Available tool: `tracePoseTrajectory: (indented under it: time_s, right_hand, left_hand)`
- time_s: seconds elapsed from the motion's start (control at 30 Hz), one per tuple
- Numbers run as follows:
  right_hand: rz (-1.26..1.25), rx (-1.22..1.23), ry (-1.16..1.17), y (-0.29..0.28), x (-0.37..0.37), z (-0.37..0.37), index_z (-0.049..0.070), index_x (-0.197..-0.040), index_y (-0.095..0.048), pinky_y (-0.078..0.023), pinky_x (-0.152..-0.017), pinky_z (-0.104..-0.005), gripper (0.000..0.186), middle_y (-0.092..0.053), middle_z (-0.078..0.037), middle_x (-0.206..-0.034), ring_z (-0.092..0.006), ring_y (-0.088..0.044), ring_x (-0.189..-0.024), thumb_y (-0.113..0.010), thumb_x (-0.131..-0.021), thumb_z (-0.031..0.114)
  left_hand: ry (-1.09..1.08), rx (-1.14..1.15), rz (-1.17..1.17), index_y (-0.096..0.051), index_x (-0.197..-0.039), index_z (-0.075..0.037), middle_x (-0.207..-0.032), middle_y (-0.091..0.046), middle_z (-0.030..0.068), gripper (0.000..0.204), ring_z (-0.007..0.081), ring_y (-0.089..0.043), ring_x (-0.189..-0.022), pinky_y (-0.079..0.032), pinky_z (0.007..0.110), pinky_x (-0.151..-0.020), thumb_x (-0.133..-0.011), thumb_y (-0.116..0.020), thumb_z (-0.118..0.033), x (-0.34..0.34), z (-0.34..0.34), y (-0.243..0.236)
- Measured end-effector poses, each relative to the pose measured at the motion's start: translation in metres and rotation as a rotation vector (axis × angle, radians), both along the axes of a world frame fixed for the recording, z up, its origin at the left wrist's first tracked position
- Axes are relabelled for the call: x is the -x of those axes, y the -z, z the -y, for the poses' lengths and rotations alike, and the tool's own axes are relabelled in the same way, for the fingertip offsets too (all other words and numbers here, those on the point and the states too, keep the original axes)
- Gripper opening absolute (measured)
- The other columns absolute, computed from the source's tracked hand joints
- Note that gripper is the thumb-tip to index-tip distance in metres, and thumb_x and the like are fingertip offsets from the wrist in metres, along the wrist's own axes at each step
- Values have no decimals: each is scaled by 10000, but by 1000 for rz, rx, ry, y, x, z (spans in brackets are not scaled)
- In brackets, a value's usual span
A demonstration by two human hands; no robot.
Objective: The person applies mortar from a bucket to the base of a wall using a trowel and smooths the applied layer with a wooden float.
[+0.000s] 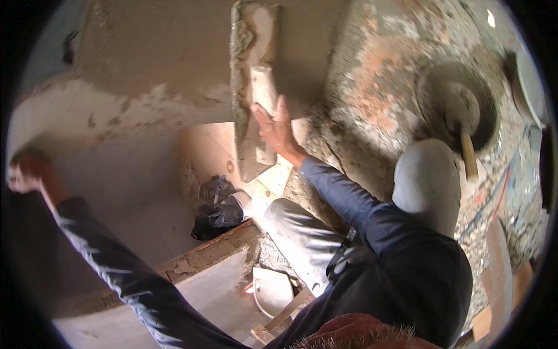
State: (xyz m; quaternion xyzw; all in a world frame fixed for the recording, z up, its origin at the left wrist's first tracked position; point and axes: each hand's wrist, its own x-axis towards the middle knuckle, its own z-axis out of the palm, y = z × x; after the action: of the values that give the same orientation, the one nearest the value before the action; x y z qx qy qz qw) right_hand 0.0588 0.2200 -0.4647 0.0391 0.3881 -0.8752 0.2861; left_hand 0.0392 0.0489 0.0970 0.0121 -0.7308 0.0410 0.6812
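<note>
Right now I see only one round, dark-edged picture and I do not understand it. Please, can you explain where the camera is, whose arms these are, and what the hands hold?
The camera sits on a person's head and looks down, so the picture is round and straight edges bend near its rim. There is no machine: the two dark blue sleeves belong to the person wearing the camera.

The right hand grips the handle of a long flat plastering float, coated in wet mortar, and presses it against a plastered wall. The left hand reaches out to the far left and rests closed on a wall edge; it is blurred, so I cannot tell whether it holds anything.

Below you see the person's grey trousers, bent at the knees. On the rubble-strewn floor to the right stands a round pan of mortar with a wooden-handled tool in it.
</note>
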Motion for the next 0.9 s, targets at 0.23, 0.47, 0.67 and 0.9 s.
tracePoseTrajectory:
  time_s: [0.23,0.47,0.67,0.9]
  right_hand:
    - [-787,-347,141,-70,51,-20,-28,-1056,-490,-502,-655,-466,459,-619,-271,-891,-435,-621,-782,-709,-890,341]
    - [-1129,-295,325,-201,115,-33,12,-1048,-437,-519,-600,-492,440,-642,-273,-791,-475,-646,-735,-684,-901,344]
    - [-1019,-276,304,-180,91,-34,6,-1048,-452,-524,-589,-492,421,-649,-284,-822,-460,-655,-731,-676,-907,334]
    - [-1091,-356,299,-154,82,-34,-10,-1103,-468,-520,-594,-500,447,-631,-265,-809,-454,-645,-720,-683,-902,326]
  left_hand:
    - [340,5,22,-548,-991,-3,-914,-605,99,247,214,-573,-828,-471,357,-761,-965,-511,-245,13,-19,20]
    - [92,30,-47,-450,-1264,66,-1112,-603,159,414,242,-582,-975,-464,357,-860,-989,-462,-244,15,-62,46]
    - [79,10,-15,-325,-1402,104,-1257,-551,216,566,280,-569,-1105,-447,365,-954,-999,-459,-269,13,-71,45]
    - [-4,-40,-12,-214,-1463,126,-1369,-477,249,653,310,-519,-1221,-410,375,-1027,-1013,-445,-287,11,-70,46]
